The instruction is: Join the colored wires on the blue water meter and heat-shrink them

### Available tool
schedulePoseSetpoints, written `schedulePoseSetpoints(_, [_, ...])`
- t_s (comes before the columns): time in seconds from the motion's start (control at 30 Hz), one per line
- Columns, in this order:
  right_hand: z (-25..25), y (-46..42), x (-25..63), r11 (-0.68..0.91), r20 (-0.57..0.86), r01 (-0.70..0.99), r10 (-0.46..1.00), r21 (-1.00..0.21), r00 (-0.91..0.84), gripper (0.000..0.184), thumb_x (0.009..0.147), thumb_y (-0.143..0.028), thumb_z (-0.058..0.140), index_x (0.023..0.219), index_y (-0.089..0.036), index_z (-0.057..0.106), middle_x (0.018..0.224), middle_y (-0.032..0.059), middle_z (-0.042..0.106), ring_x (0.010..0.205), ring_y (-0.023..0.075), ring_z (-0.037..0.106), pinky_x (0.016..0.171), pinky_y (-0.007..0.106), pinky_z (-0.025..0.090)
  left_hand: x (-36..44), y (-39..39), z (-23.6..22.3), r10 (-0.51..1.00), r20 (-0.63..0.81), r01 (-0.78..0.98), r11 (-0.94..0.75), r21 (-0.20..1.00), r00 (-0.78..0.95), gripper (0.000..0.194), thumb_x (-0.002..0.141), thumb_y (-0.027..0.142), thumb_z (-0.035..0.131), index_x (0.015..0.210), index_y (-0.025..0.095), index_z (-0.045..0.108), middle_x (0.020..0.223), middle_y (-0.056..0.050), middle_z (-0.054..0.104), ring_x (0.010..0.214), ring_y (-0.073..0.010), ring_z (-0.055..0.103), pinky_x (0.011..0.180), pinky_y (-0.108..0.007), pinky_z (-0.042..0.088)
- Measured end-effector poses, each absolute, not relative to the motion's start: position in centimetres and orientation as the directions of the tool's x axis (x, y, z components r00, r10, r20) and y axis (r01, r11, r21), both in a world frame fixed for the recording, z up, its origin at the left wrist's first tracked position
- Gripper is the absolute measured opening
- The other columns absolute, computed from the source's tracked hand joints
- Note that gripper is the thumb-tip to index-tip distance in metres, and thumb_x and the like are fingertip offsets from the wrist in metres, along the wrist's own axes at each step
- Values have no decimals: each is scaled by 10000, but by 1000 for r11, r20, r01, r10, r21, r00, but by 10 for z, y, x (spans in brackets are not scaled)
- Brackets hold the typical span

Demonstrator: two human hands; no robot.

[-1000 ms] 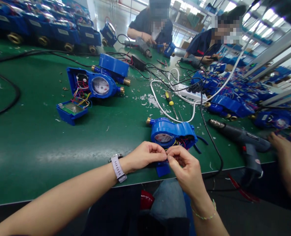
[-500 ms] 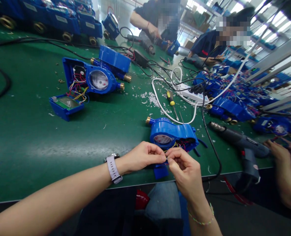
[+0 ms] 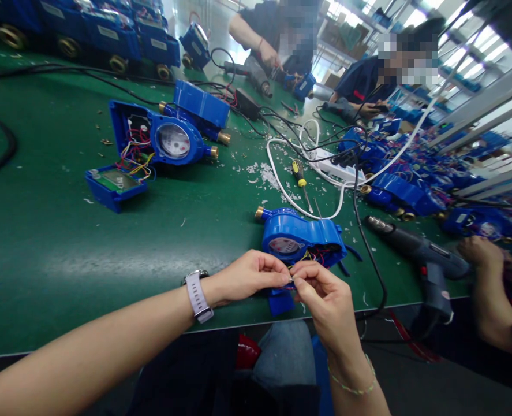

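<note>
My left hand (image 3: 249, 277) and my right hand (image 3: 325, 297) meet at the near edge of the green table (image 3: 65, 248). Both pinch thin coloured wires (image 3: 311, 253) that come out of an open blue water meter (image 3: 301, 236) just beyond them. A small blue cover piece (image 3: 280, 301) lies under my fingers at the table edge. My left wrist carries a pale watch (image 3: 197, 295).
A second opened blue meter (image 3: 160, 141) with its detached lid (image 3: 112, 186) lies at the left. A yellow-handled screwdriver (image 3: 299, 174), white cable and power strip (image 3: 337, 167) sit behind. A dark power tool (image 3: 420, 254) lies right, near another person's hand (image 3: 476, 254). Two people work across the table.
My hands stay pinched on the wires, shifting slightly. The person's hand at the right has moved up towards the power tool.
</note>
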State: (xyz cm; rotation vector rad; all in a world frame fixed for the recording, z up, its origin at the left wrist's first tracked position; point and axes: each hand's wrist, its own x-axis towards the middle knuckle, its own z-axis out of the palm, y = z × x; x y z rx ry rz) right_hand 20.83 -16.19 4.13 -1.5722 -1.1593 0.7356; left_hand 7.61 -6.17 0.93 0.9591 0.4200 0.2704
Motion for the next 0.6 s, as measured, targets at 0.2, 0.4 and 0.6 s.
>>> schedulePoseSetpoints(0.2, [38, -164, 209, -53, 49, 262, 928, -964, 370, 87, 797, -215, 646, 723, -170, 651, 832, 53, 626, 650, 147, 580, 484, 208, 483, 76, -61, 11, 390, -213, -36, 541, 840, 896, 303, 666, 392, 765, 694, 120, 635, 585, 44, 514, 544, -73, 364, 538, -219, 282])
schedulePoseSetpoints(0.4, [35, -169, 215, -47, 47, 187, 881, -981, 470, 104, 837, -261, 638, 806, -163, 655, 788, 30, 628, 471, 83, 497, 458, 214, 480, 75, -62, 10, 384, -221, -10, 516, 857, 896, 294, 702, 395, 723, 729, 122, 619, 581, 58, 483, 516, -66, 318, 514, -225, 223])
schedulePoseSetpoints(0.6, [39, -182, 236, -1, 221, 374, 804, -928, 551, 245, 933, -328, 557, 771, -160, 630, 798, 50, 626, 596, 126, 541, 582, 265, 462, 76, -62, 11, 388, -271, 41, 507, 861, 881, 297, 700, 399, 712, 721, 123, 605, 606, 47, 503, 514, -63, 321, 496, -222, 195])
